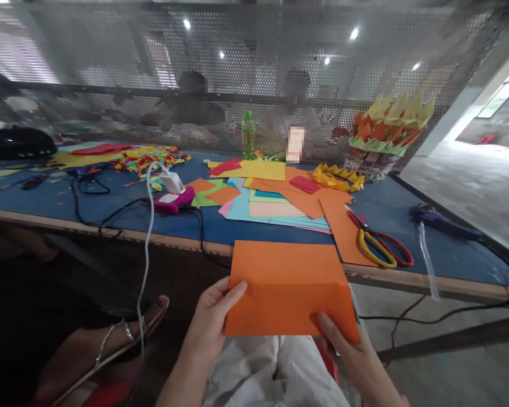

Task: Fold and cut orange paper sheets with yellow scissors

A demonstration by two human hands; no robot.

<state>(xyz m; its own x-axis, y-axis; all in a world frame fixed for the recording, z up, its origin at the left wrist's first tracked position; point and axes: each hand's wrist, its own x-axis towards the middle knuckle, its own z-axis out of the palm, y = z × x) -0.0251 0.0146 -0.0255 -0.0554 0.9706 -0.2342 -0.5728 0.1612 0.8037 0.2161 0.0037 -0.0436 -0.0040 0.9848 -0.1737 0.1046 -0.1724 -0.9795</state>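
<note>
Closest to us are the light trousers [258, 367] on our lap, with the orange sheet [286, 268] held up above them, right in front of the worktop [212, 229]. Our left hand [212, 311] has it pinched at the left edge, thumb on top and fingers underneath. Our right hand [341, 339] is clamped on the lower right corner the same way. There's a line across the middle of the sheet, and the lower part looks darker. Can't tell if its far edge touches the worktop.

Off to our left there's someone's arm [78, 347] with a bracelet, and a white cable [147, 254] hangs down nearby from a plug [172, 182] in the pink power block [173, 200].

On the worktop, the red-and-yellow scissors [366, 229] lie partly over an orange strip [337, 232], with a blue glue gun [445, 221] further right. Past those we've got a messy overlap of light blue sheets [237, 206], a yellow sheet [263, 169] and a small red piece [304, 185], then a yellow folded ring [341, 180].

Further back: a heap of colourful scraps [144, 158] to the left, a green bottle [248, 135] mid-table, and a spiky folded-paper piece [385, 135] on the right. Behind it all stands a perforated metal screen [254, 62].
</note>
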